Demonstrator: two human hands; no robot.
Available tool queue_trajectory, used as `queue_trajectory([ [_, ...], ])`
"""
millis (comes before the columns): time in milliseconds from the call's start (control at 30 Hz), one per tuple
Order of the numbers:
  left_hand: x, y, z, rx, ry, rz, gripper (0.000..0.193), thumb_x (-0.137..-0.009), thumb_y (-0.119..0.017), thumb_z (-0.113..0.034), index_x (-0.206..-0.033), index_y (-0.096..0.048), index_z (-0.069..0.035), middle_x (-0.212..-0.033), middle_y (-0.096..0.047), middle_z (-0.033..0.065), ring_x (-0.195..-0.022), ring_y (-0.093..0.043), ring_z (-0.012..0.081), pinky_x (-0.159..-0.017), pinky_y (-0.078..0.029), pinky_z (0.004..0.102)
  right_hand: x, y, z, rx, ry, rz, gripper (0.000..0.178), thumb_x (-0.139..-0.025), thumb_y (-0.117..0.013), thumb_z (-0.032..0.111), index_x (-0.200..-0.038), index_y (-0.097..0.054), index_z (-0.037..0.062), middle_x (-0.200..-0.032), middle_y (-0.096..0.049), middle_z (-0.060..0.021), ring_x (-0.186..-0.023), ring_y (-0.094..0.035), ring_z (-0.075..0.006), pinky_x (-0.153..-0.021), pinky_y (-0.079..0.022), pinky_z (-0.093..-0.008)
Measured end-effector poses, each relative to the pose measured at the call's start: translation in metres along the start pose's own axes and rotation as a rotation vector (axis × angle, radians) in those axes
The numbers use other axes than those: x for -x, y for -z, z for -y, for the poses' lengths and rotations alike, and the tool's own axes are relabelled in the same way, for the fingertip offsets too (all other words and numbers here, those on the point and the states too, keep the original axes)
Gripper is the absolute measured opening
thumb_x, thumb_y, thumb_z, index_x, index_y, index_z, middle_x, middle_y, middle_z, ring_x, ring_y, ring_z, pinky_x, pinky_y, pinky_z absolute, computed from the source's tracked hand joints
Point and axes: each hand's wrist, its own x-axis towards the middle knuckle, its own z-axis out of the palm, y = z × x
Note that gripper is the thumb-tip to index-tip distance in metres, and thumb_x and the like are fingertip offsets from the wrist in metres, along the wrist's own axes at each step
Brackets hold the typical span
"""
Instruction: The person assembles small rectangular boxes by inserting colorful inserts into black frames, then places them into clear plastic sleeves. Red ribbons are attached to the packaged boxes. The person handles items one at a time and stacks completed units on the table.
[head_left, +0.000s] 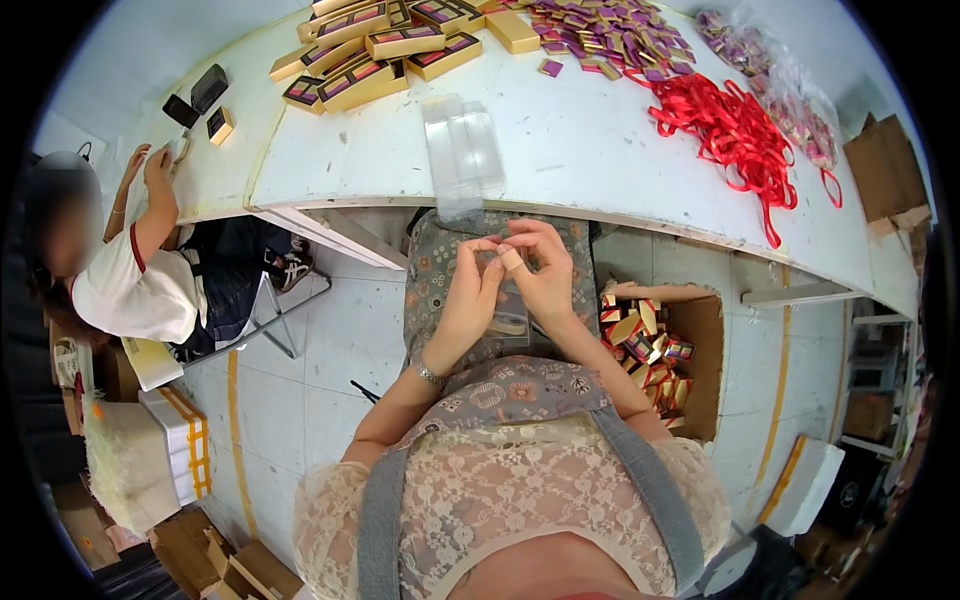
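Note:
Over my lap, just off the table's front edge, my left hand (474,290) and my right hand (543,275) meet at the fingertips. Both are closed in a pinch, thumbs against fingers, and whatever sits between them is too small or hidden to name. A beige band wraps the right thumb. Below the hands, a see-through plastic piece (510,322) shows on the patterned apron (432,290). Ahead of them, a see-through plastic tray (463,150) with long compartments lies on the white table (370,165), its near end jutting over the edge.
Gold boxes (405,40) are stacked at the back. Small purple-and-gold pieces (610,35) and a heap of red ribbon loops (725,130) lie to the right. Right of my lap stands a carton (706,350) of small boxes. At left, another person (140,290) sits working.

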Motion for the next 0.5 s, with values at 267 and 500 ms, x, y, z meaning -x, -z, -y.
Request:
queue_trajectory([
  [267,0.017,-0.005,-0.028,-0.421,-0.166,0.008,0.040,-0.094,-0.055,-0.024,-0.120,-0.034,-0.001,-0.119,-0.053,0.0174,-0.081,-0.063,0.0321,-0.068,-0.049,0.0415,-0.033,0.037,0.047,-0.333,-0.548,0.372,0.020,-0.086,-0.068,0.014,-0.097,-0.067,-0.0025,-0.094,-0.068,-0.0058,-0.088,-0.061,-0.0111,-0.080,-0.049,-0.0267],
  [500,0.015,-0.008,-0.020,-0.202,-0.191,0.055,0.033,-0.096,-0.053,-0.015,-0.120,-0.035,-0.002,-0.125,-0.048,0.0145,-0.082,-0.060,0.0173,-0.065,-0.052,0.0280,-0.032,0.051,0.048,-0.221,-0.588,0.434,0.020,-0.081,-0.072,0.009,-0.098,-0.069,-0.0027,-0.094,-0.069,-0.0074,-0.088,-0.062,-0.0108,-0.080,-0.049,-0.0258],
])
